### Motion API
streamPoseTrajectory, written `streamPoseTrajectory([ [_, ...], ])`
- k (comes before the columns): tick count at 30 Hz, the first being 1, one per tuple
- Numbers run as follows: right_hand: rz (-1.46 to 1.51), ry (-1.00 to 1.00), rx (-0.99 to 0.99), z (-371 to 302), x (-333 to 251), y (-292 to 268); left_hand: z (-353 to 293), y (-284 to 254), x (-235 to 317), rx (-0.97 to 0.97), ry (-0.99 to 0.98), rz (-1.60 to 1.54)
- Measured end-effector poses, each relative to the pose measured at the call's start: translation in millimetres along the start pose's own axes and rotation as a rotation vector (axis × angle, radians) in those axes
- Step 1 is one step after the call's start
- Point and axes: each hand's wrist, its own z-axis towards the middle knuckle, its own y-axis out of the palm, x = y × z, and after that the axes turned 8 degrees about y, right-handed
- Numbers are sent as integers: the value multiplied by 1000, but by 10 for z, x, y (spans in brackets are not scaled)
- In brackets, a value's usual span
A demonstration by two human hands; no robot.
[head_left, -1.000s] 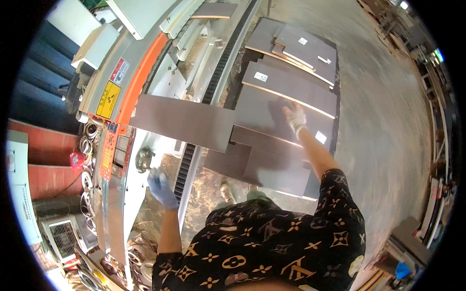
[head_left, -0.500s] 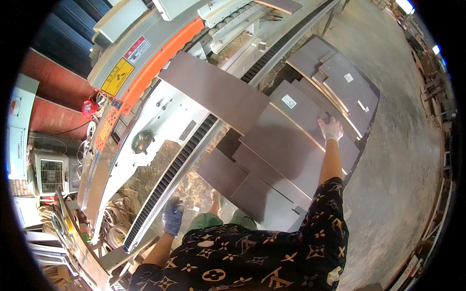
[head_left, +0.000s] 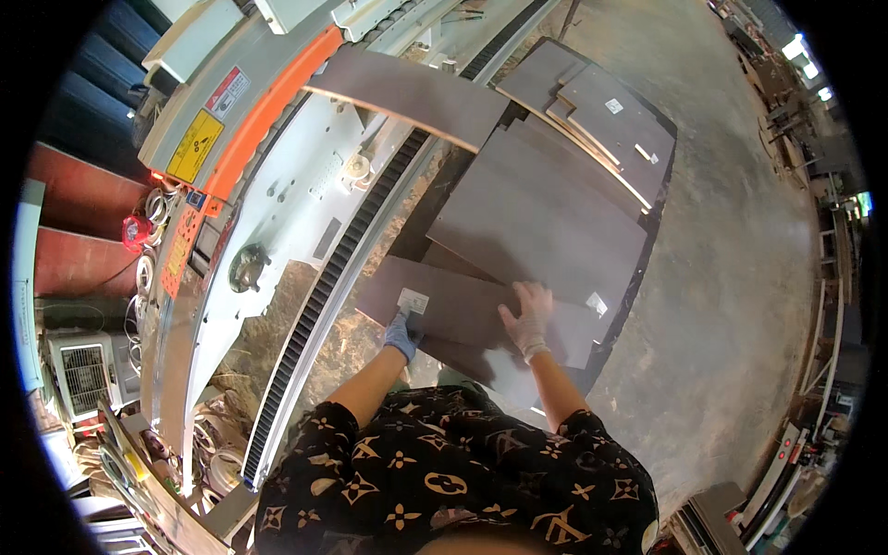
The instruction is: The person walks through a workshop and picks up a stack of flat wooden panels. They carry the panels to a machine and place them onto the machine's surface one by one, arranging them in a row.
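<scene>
A narrow brown panel [head_left: 467, 301] with a white label lies across the near part of the stacked boards, close to my body. My left hand [head_left: 402, 337], in a blue-grey glove, grips its near edge by the left end, thumb up on the face near the label. The fingers under it are hidden. My right hand [head_left: 528, 319], in a whitish glove, rests on the panel's far edge towards its right end, fingers spread. Just beyond lies a large brown panel [head_left: 527, 203], flat on the stack.
Left of the stack runs a machine with an orange guard [head_left: 277, 106] and a black ribbed conveyor track [head_left: 342, 264]. A brown board [head_left: 407, 92] bridges from the machine towards the stack. Smaller boards [head_left: 620, 116] lie at the stack's far right. Concrete floor [head_left: 712, 259] stretches to the right.
My right hand has drawn back from the far boards towards me. My left hand has moved from beside the track onto the narrow panel, which now lies nearer. The view has shifted.
</scene>
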Motion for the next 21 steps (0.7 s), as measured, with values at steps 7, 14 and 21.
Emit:
streamPoseTrajectory([
  [7,59,775,188,-791,891,-483,-1218,-174,308,-305,120,49],
  [14,1381,862,-256,-1307,452,-241,-1560,-900,1597,-279,291,-15],
  [21,1682,795,-539,-1382,-1711,151,-862,-1857,2691,-240,663,-169],
])
